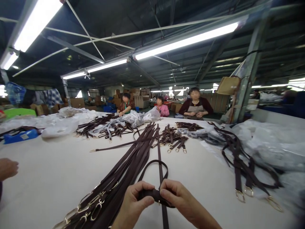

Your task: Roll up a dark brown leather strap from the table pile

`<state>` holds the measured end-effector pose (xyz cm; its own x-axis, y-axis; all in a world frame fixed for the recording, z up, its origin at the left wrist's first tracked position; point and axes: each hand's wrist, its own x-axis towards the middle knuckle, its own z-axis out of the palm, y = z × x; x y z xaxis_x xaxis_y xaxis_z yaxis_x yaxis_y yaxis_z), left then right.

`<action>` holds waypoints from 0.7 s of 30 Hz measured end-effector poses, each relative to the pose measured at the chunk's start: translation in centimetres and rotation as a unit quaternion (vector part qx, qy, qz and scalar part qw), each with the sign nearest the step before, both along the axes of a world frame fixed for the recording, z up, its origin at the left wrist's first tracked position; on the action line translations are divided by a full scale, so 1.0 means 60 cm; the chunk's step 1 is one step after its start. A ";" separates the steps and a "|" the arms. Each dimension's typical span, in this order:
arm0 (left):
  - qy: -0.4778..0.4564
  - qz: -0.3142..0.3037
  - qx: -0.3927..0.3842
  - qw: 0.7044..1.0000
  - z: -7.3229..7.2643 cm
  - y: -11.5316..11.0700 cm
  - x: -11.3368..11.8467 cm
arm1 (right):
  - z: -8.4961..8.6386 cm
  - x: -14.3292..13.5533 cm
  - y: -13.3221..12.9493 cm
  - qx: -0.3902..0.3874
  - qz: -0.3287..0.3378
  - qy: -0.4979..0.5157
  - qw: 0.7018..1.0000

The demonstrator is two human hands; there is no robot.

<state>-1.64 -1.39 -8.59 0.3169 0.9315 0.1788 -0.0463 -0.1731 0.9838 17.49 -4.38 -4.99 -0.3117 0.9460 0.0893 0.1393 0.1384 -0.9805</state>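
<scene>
A dark brown strap [156, 194] is gripped at its middle by both of my hands, just above the table's near edge. My left hand [135, 202] pinches it between thumb and fingers. Close beside it, my right hand [177, 196] is closed on the same strap, the thumb pressing on top. A loop of strap rises behind my fingers, and a small gold piece shows below them. To the left lies a long bundle of brown straps [130, 170], with gold oval metal rings [96, 211] at its near end. Another single strap runs straight under my hands.
Straps with gold hardware [171, 136] lie in piles across the white table [47, 178]. Clear plastic bags [269, 143] and more straps [240, 162] are at right. A blue tray [21, 136] sits at left. Another person's hand [8, 168] reaches in there; several people sit opposite.
</scene>
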 end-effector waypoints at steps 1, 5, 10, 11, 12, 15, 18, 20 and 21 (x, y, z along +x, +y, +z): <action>0.000 -0.002 0.007 1.000 -0.004 0.002 -0.001 | -0.003 -0.002 0.002 -0.002 -0.008 -0.007 1.000; 0.009 0.012 0.029 0.999 -0.007 0.005 0.001 | -0.009 -0.006 0.005 -0.002 -0.028 -0.014 1.000; 0.051 0.025 0.039 0.998 0.011 -0.001 0.001 | 0.003 -0.008 -0.005 0.075 -0.079 -0.118 0.987; 0.061 0.023 0.047 0.997 0.014 -0.004 0.001 | 0.006 -0.009 -0.007 0.090 -0.086 -0.146 0.982; 0.066 0.020 0.056 0.996 0.018 -0.006 0.000 | 0.008 -0.010 -0.010 0.100 -0.088 -0.165 0.977; 0.059 0.010 0.066 0.996 0.026 -0.012 0.000 | 0.005 -0.015 -0.011 0.106 -0.081 -0.170 0.976; 0.057 0.015 0.063 0.996 0.031 -0.016 -0.001 | -0.006 -0.021 -0.006 0.099 -0.075 -0.145 0.982; 0.071 0.023 0.069 0.995 0.032 -0.017 -0.001 | -0.016 -0.025 -0.002 0.096 -0.076 -0.134 0.983; 0.078 0.025 0.072 0.994 0.032 -0.017 -0.001 | -0.021 -0.027 0.000 0.096 -0.078 -0.131 0.984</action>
